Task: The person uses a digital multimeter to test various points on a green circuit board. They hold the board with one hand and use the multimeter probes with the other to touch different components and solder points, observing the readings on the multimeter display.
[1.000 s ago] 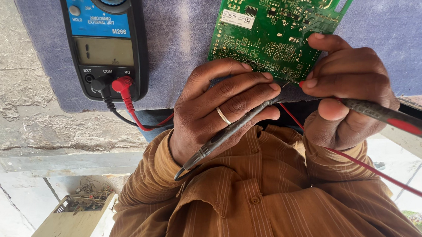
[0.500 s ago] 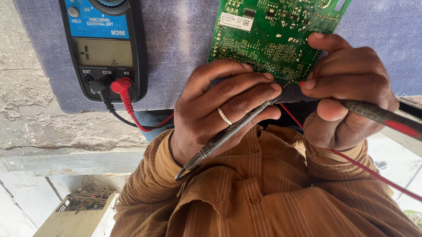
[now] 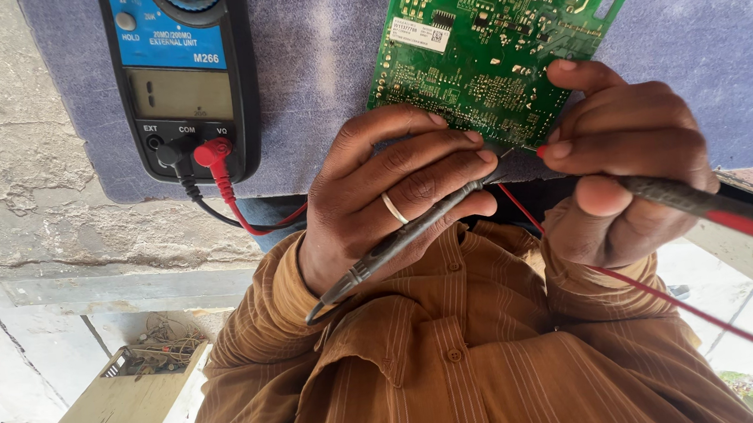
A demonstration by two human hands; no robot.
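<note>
Green circuit board [image 3: 505, 35] probed at its lower edge on the cloth-covered counter [image 3: 323, 83].
Black probe [image 3: 405, 236] was gripped by the left hand [image 3: 393, 193]; red-marked probe [image 3: 712, 206] was clasped by the right hand [image 3: 629, 158].

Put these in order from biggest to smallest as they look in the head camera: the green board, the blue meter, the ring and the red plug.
1. Green circuit board, partly cut off by the frame.
2. Blue meter, also cut off; it looks close to the board, so these two are unsure.
3. Red plug.
4. Ring on the left hand.
</note>
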